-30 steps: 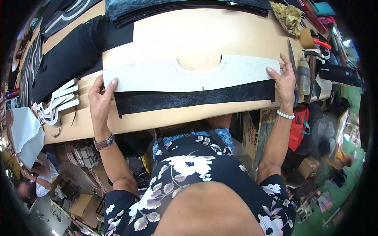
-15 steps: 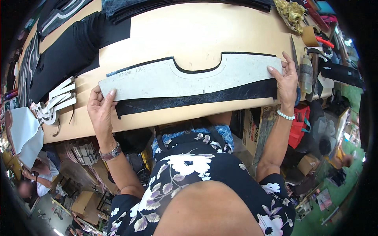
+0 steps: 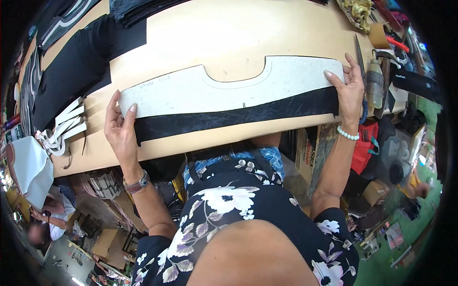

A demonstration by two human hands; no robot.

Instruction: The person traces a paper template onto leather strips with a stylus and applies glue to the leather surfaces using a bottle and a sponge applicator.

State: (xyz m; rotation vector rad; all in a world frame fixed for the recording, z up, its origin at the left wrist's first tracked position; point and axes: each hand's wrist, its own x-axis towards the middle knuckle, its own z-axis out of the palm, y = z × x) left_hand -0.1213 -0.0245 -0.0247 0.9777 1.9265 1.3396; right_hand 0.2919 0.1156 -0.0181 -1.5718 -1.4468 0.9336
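Note:
A long pale pattern template (image 3: 181,93) with a U-shaped notch in its far edge lies over a black leather-like piece (image 3: 229,118) on the table. The black piece shows as a band along the template's near side. My left hand (image 3: 121,128) pinches the template's left end, thumb on top and fingers at the edge. At the opposite end my right hand (image 3: 349,88) grips the template, its thumb on the upper face and its fingers beyond the edge. The undersides of both grips are hidden.
Stacked black pieces (image 3: 71,66) lie at the left, with white strips (image 3: 67,124) nearer me. On the right are scissors (image 3: 359,52), a bottle (image 3: 375,86) and a black case (image 3: 415,86). A crumpled yellowish lump (image 3: 355,14) sits far right. Another person (image 3: 55,221) is at lower left.
The template has shifted away from me over the black piece. The black strip along its far edge and notch no longer shows, and the near black band looks wider.

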